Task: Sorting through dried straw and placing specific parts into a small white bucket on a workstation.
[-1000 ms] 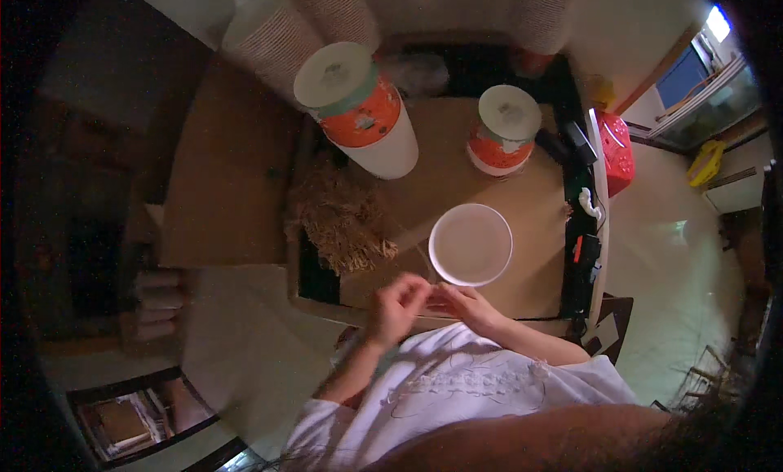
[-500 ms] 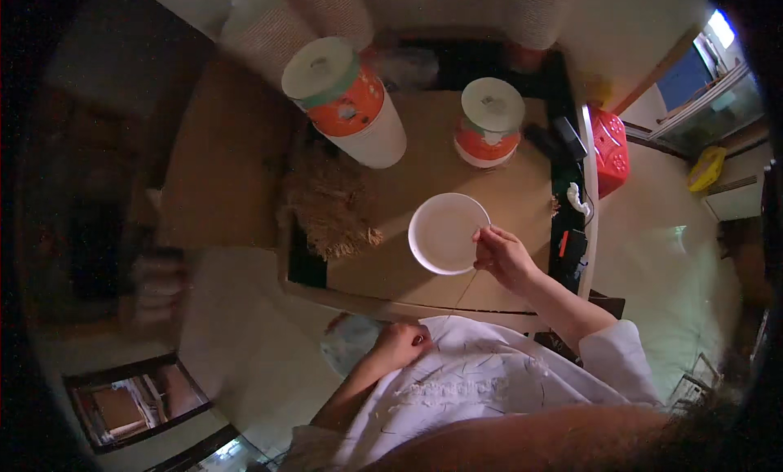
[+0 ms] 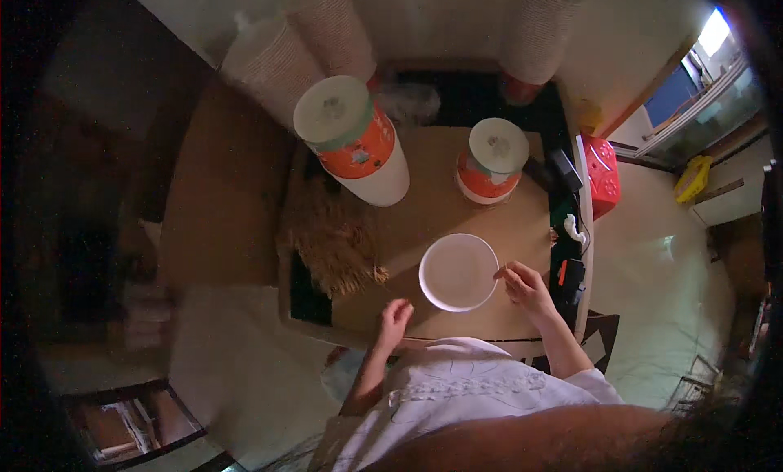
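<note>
A round white bowl [image 3: 458, 273] stands on the cardboard-covered table in front of me. At its right rim is my right hand [image 3: 526, 291], thumb and fingertips pinched together; whether they grip the rim or a thin strand is too small to tell. My left hand [image 3: 395, 319] is left of the bowl, above the table's near edge, with its fingers curled together. Anything inside those fingers is hidden. Beyond my left hand lies a loose bundle of brown, frayed fibres [image 3: 338, 248].
Behind the bowl stand a tall white stack with an orange band [image 3: 359, 154] and a shorter orange-and-white container [image 3: 489, 178], both pale-topped. Tall ribbed white stacks [image 3: 538, 32] line the back. Black devices [image 3: 571, 280] lie along the right edge; a red stool [image 3: 602, 174] stands beyond it.
My left hand has risen from my lap to the table's near edge. The thin strand seen below my right hand no longer shows. My view has shifted, so the table sits lower.
</note>
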{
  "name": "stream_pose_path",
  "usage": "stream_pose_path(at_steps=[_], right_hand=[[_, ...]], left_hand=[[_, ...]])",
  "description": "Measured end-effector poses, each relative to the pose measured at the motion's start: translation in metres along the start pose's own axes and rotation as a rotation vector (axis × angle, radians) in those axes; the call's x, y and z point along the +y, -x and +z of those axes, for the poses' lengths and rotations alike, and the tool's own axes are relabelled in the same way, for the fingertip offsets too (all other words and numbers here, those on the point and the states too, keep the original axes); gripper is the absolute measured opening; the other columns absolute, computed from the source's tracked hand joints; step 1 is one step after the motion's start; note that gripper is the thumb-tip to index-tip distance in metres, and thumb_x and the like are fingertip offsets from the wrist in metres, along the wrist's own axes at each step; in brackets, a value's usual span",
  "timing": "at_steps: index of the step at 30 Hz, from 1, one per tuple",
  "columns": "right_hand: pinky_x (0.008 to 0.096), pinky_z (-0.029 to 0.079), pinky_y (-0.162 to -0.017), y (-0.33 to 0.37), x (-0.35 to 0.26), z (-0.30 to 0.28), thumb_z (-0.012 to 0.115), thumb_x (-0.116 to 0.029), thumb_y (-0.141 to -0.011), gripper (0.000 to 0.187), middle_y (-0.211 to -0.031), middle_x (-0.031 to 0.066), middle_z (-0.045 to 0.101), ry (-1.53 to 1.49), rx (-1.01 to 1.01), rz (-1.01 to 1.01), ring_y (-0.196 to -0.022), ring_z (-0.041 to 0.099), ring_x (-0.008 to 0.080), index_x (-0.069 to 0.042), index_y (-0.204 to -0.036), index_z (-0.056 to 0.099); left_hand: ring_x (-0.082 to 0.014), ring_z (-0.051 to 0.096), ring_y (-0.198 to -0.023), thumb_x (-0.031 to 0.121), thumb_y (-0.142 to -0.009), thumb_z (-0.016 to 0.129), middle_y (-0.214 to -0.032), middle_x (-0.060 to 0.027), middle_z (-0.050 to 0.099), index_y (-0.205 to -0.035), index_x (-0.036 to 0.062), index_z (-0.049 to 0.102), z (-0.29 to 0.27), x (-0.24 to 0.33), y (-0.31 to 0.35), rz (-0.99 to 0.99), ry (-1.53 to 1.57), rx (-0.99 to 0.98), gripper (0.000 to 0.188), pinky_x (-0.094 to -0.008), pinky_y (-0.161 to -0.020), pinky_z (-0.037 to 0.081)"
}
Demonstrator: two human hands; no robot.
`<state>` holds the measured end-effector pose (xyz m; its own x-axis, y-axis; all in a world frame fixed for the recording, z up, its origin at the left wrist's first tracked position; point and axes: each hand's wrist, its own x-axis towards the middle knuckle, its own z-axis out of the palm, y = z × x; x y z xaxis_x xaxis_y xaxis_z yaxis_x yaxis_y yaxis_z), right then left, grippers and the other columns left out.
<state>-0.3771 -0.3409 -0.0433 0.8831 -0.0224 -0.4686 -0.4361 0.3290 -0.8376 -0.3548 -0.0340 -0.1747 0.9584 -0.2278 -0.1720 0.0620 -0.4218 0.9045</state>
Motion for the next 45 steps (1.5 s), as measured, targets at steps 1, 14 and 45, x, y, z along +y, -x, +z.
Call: stream_pose_path(at_steps=[1, 14, 45], right_hand=[[0.0195, 0.025, -0.045, 0.003, -0.006, 0.006, 0.046, -0.023, -0.091, 0.024, -0.059, -0.0062, 0.038, 0.067, 0.03, 0.0, -0.05, 0.032, 0.0035, -0.003, -0.093, 0.058], [0.0229, 0.041, -0.074, -0.007, 0.04, 0.063, 0.046, -0.018, -0.091, 0.024, -0.083, 0.0024, 0.06, 0.266, 0.022, -0.087, -0.081, 0.051, 0.0096, 0.003, -0.09, 0.059], [0.0197, 0.042, -0.065, -0.026, 0.09, 0.096, 0.06, -0.009, -0.083, 0.01, -0.077, -0.0017, 0.058, -0.061, 0.008, -0.077, -0.072, 0.05, 0.005, 0.0, -0.081, 0.057]], left_hand=[[-0.0101, 0.047, -0.066, 0.027, -0.079, 0.065, -0.072, -0.001, 0.051, -0.099, 0.0033, 0.052, -0.005, 0.005, -0.012, -0.245, 0.184, 0.012, 0.033, -0.0265, -0.055, 0.04], [-0.0254, 0.059, -0.066, 0.009, -0.074, 0.06, -0.076, -0.0111, 0.06, -0.087, 0.0052, 0.059, 0.016, 0.062, -0.098, 0.262, -0.25, -0.045, 0.014, -0.0336, -0.059, 0.046], [-0.0063, 0.043, -0.071, 0.008, -0.087, 0.05, -0.077, 0.0033, 0.047, -0.08, 0.0049, 0.05, -0.002, 0.083, -0.025, -0.01, 0.372, -0.316, 0.008, -0.0202, -0.066, 0.037]])
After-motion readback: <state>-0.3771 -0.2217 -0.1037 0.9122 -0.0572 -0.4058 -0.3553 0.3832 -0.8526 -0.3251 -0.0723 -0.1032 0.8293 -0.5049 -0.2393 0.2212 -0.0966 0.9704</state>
